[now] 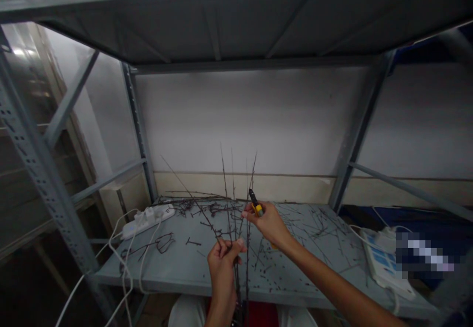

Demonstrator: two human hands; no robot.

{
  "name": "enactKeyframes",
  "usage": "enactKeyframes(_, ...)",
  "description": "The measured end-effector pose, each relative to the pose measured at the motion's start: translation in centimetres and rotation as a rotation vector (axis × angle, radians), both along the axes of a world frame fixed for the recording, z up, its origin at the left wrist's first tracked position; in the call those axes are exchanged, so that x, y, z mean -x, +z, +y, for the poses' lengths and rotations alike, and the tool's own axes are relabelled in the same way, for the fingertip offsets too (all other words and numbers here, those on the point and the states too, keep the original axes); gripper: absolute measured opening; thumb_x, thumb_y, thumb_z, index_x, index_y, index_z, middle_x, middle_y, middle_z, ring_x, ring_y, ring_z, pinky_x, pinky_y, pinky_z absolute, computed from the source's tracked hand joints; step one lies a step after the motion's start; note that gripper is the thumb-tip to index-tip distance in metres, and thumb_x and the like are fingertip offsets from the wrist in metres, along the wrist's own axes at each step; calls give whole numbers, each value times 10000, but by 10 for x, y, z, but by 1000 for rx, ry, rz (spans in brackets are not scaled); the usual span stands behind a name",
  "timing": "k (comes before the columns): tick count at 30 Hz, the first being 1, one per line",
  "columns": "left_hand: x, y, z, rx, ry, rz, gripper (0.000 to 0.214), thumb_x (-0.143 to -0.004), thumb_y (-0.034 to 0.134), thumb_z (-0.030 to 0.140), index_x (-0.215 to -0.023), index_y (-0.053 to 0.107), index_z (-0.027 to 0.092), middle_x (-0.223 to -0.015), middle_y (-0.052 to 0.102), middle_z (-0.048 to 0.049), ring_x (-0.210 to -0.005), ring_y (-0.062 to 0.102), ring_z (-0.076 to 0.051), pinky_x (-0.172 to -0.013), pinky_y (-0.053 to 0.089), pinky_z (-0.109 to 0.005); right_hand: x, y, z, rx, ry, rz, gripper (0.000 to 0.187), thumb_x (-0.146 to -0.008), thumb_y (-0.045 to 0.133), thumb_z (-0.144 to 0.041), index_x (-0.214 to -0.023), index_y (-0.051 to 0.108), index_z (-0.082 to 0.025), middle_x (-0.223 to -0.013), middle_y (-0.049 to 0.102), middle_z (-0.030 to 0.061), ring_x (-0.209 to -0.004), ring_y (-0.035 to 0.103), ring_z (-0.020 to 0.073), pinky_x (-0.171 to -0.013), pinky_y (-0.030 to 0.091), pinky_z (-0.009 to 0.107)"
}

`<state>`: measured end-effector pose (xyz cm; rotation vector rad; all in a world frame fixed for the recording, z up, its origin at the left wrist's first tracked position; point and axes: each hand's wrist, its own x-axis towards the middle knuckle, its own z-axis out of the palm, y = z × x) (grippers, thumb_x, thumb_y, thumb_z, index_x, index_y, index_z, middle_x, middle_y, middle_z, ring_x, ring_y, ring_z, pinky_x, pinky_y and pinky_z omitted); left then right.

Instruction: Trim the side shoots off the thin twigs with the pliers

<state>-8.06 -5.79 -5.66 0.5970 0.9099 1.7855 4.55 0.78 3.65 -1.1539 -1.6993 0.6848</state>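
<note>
My left hand (223,260) is closed around a bundle of thin dark branches (225,196), which fan upward and run down past the shelf's front edge. Above and to the right, my right hand (266,223) grips a pair of pruning shears (257,208) with yellow handles and dark jaws pointing up. The thumb and fingers of that hand also sit against one of the upright branches. Whether the jaws are closed is too small to tell. Cut twigs (318,223) and small bits lie scattered over the grey metal shelf (177,265).
A pile of twigs (201,206) lies along the back. White power strips stand at the left (148,221) and the right (386,265), with loose cables (127,273) hanging at the left. Metal uprights (358,135) and an upper shelf (236,26) frame the space.
</note>
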Motion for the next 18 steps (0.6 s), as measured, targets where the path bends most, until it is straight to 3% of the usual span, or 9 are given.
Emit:
enactKeyframes(5, 0, 0, 0, 47, -32, -33, 564, -556, 943, 305, -595, 389, 211, -647, 567, 33, -673, 702, -197, -455, 443, -219, 1, 5, -1, -13, 33, 30, 228, -760, 699, -401, -795, 687, -176, -751, 730, 42, -713, 671, 218, -684, 493, 307)
enactKeyframes(11, 4, 4, -6, 44, -159, 5, 578, -616, 923, 361, -647, 363, 225, -851, 751, -88, -907, 754, -293, -671, 594, -329, -3, 2, 0, -23, 13, 46, 186, -746, 680, -350, -809, 684, -175, -786, 736, 42, -742, 667, 216, -709, 484, 304)
enactKeyframes(18, 10, 3, -4, 12, -200, 3, 546, -658, 899, 372, -666, 373, 224, -941, 785, -138, -954, 758, -326, -711, 608, -361, -7, -4, 2, -39, -11, 45, 188, -748, 668, -362, -795, 683, -181, -764, 725, 37, -718, 654, 215, -686, 482, 307)
